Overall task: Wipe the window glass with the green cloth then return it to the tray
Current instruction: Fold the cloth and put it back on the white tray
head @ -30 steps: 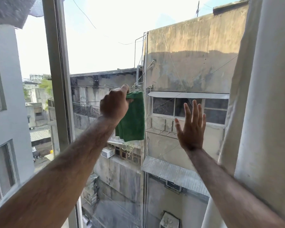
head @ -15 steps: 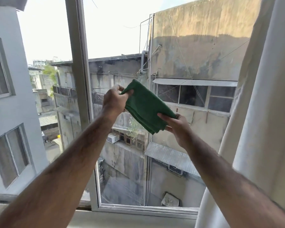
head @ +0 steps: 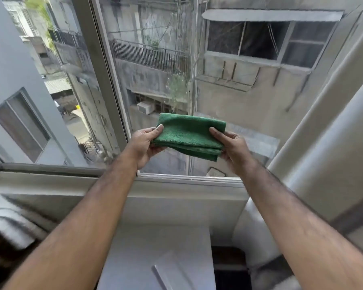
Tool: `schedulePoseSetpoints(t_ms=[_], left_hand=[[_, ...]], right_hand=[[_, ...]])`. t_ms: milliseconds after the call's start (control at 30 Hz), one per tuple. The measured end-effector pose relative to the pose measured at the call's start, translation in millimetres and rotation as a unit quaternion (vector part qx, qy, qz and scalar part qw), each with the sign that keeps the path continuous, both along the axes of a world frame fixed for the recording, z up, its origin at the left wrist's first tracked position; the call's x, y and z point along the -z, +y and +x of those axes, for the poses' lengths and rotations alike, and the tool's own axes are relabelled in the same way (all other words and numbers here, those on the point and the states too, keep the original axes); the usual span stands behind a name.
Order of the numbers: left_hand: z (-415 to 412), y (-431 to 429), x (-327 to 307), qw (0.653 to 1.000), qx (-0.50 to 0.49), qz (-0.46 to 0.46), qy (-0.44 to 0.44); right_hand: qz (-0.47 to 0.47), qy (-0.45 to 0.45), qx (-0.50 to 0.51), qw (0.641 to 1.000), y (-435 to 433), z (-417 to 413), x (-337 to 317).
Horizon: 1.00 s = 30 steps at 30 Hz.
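1. From where I'm watching the head cam, both bare forearms reach out in front of the window, and the folded green microfibre cloth (head: 189, 136) sits between the two hands, up in the air in front of the lower part of the pane.
2. The left hand (head: 144, 144) is closed on the cloth's left end: thumb flat on top, the other fingers curled underneath.
3. The right hand (head: 232, 147) does the same on the right end, thumb pressed on top, fingers below. So both hands are gripping the one cloth, neither is spread wide.
4. The cloth is folded into a few layers. I can see the stacked edges along the side nearest the camera, and it's held roughly flat, sagging a bit at the lower right corner.
5. It isn't touching the clear window glass (head: 166, 70); it's held on the room side of it, above the pale grey bottom frame rail (head: 187, 180).
6. A grey vertical window frame post (head: 101, 65) runs up to the left of the hands, slanted in this wide-angle view.
7. An off-white curtain (head: 327, 126) hangs down the right side, just beside the right forearm.
8. Under the arms there's a pale grey flat ledge (head: 147, 243), and at the bottom a pale flat thing (head: 168, 271) with a raised edge rests on it. It's too blurry for me to say if that's the tray.
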State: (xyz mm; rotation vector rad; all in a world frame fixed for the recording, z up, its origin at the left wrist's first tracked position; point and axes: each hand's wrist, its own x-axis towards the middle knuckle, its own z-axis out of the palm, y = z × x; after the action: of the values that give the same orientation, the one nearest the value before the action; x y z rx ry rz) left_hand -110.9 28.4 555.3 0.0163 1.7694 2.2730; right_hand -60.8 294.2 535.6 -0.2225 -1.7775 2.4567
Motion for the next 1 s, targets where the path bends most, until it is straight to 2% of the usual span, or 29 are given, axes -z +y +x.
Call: schedulePoseSetpoints(t_ms=[200, 333, 533, 733, 1000], left_hand=[[24, -14, 125, 0.995, -0.002, -0.049, -0.083], [43, -26, 215, 0.985, -0.016, -0.104, -0.137], [63, -41, 339, 0.964, -0.022, -0.180, -0.194], [74, -46, 460, 0.939, 0.017, -0.267, -0.216], [96, -41, 584, 0.878, 0.074, -0.426, -0.205]], right_hand=[[0.011, -0.105, 0.022, 0.994, -12, 27, 120], [0.018, -0.197, 0.013, 0.980, -23, 53, 210], [0.014, -0.276, -0.016, 0.961, -35, 95, 336], [0.018, -0.352, -0.010, 0.936, -50, 142, 457], [0.080, -0.448, -0.007, 0.890, -69, 192, 580]])
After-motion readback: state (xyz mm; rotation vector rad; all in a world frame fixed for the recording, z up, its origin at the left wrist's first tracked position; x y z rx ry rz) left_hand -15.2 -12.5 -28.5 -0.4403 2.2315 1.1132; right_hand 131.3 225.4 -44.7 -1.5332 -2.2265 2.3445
